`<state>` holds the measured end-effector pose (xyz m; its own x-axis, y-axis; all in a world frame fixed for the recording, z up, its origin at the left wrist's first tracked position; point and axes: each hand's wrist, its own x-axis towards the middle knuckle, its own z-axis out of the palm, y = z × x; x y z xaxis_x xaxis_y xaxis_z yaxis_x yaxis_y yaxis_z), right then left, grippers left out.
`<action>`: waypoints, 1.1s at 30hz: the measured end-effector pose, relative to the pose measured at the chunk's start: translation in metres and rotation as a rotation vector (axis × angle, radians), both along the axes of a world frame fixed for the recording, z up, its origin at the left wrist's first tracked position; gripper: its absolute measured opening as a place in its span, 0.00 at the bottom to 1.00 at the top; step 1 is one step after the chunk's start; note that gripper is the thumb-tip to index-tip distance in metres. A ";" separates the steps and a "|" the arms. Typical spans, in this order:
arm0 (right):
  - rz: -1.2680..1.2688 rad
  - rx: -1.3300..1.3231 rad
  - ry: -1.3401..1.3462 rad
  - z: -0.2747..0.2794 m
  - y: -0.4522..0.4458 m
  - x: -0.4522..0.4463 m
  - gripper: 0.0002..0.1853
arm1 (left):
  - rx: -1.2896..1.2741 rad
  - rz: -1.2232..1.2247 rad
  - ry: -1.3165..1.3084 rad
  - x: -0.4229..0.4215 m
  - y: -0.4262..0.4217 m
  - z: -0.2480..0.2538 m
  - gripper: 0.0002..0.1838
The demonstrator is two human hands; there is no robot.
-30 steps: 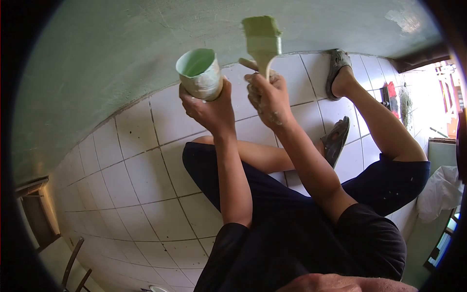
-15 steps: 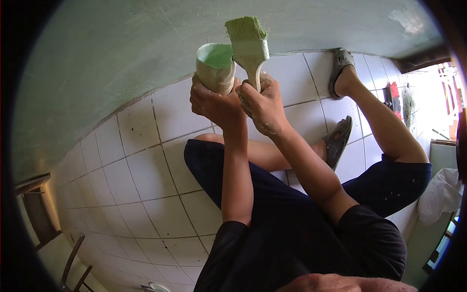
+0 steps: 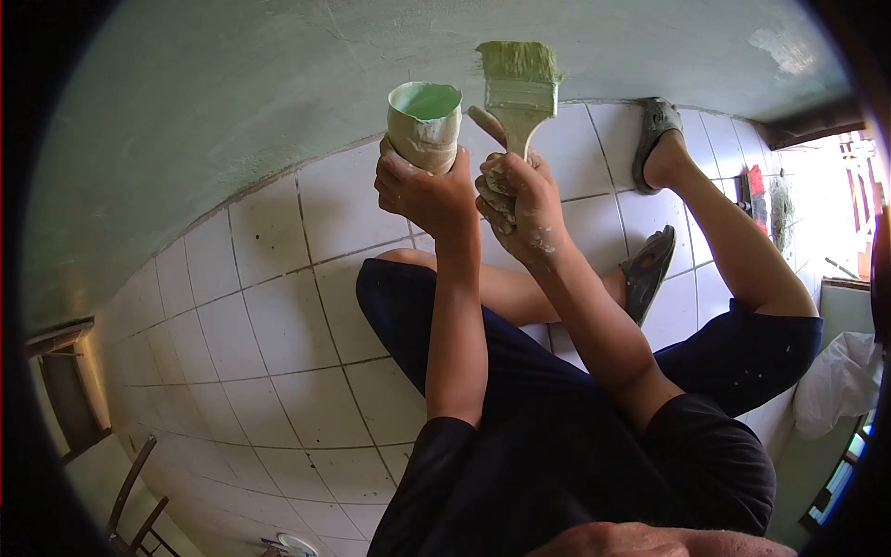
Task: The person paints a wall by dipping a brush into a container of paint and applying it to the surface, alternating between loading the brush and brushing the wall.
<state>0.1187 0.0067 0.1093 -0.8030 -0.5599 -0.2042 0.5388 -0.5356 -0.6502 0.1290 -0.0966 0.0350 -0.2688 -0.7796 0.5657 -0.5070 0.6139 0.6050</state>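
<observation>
My left hand is wrapped round a whitish cup with a ragged rim. Pale green paint coats the inside of the cup. To the right of it, my right hand grips a wide paintbrush by its handle, with one finger stretched up along it. The bristles point upward and are thick with green paint. Brush and cup are apart. Paint smears mark my right fingers and wrist. Beyond both hands rises the green wall.
White floor tiles lie under my bent legs, and a grey clog is on my foot. A white bag stands at the right. Dark chair parts show at lower left. A red and black object lies near the bright doorway.
My right hand has moved the brush to the right, away from the cup, and one finger is now extended. The cup has shifted slightly right in view.
</observation>
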 end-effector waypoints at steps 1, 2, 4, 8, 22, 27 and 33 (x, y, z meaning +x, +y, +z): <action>-0.022 -0.014 -0.049 0.001 -0.001 -0.001 0.07 | -0.016 0.007 0.004 -0.001 0.000 0.000 0.46; -0.044 -0.027 -0.099 0.001 -0.001 -0.001 0.08 | -0.031 0.013 0.007 -0.001 0.001 0.000 0.46; -0.037 -0.021 -0.087 -0.001 -0.002 -0.003 0.09 | -0.018 0.004 0.010 -0.001 0.002 0.001 0.46; 0.035 -0.031 -0.001 -0.018 0.000 -0.007 0.10 | -0.024 -0.003 0.004 -0.002 0.004 0.001 0.45; 0.036 0.121 0.166 -0.006 -0.006 0.000 0.05 | -0.003 0.000 -0.025 -0.002 0.005 0.003 0.45; 0.075 0.096 0.148 -0.006 -0.005 -0.001 0.05 | -0.009 0.018 -0.041 -0.003 0.005 0.002 0.45; 0.094 -0.075 -0.062 -0.017 0.000 -0.007 0.03 | -0.010 0.043 -0.043 -0.002 0.000 0.000 0.45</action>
<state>0.1116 0.0070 0.0927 -0.7331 -0.6480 -0.2067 0.6272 -0.5265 -0.5740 0.1268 -0.0966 0.0347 -0.2595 -0.7853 0.5621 -0.5586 0.5969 0.5759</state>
